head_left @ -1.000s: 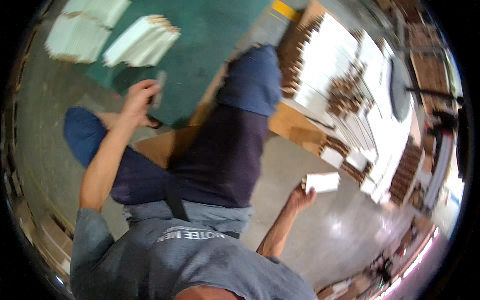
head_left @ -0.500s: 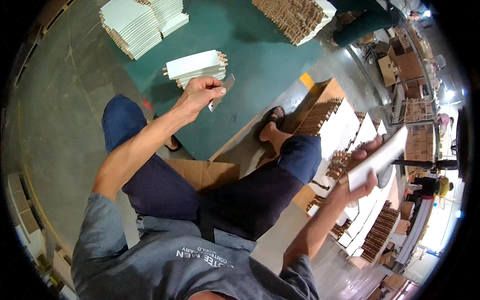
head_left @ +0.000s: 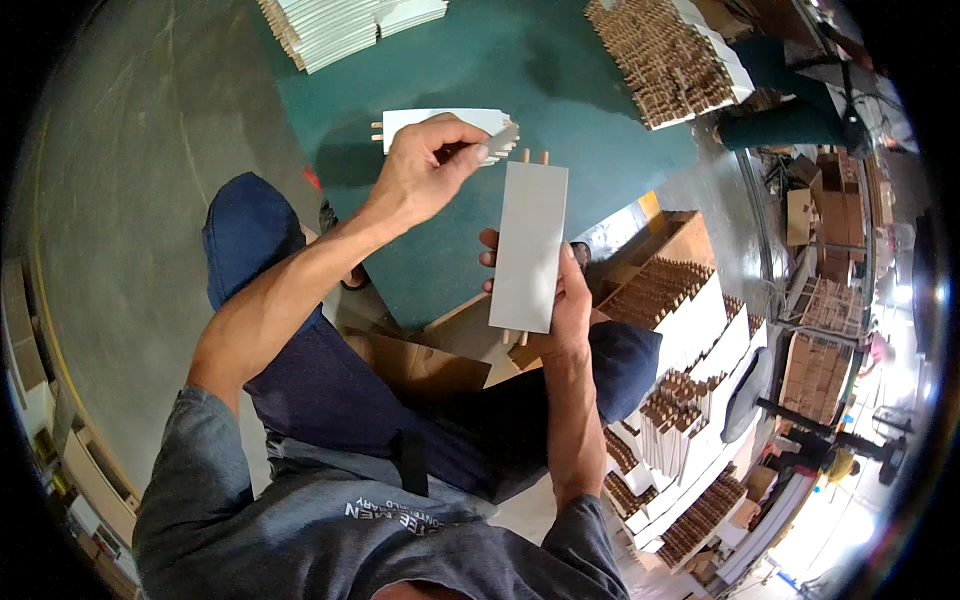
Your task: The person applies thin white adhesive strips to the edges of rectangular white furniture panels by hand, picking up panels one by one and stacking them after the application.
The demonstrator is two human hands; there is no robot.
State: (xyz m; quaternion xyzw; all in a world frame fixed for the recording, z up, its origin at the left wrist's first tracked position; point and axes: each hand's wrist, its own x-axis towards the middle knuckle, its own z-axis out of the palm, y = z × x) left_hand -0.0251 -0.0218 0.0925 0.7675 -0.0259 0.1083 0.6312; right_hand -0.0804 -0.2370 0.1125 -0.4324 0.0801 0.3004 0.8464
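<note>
Right hand [head_left: 565, 310] closed around a white board [head_left: 529, 245], held upright over the knees, wooden pegs sticking out both ends. Left hand [head_left: 425, 170] raised just beside its top, fingers pinching a small grey piece [head_left: 503, 139]. Beyond, another pegged white board [head_left: 440, 122] lies on the green floor mat [head_left: 560, 100].

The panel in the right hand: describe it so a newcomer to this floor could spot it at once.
Start at the green floor mat ahead of the seated person's knees. Just above the mat, the right hand holds a flat, pale grey-white rectangular panel upright. Unlike the stacked white panels farther off, it is single, off the floor, with wooden dowels at both ends.
</note>
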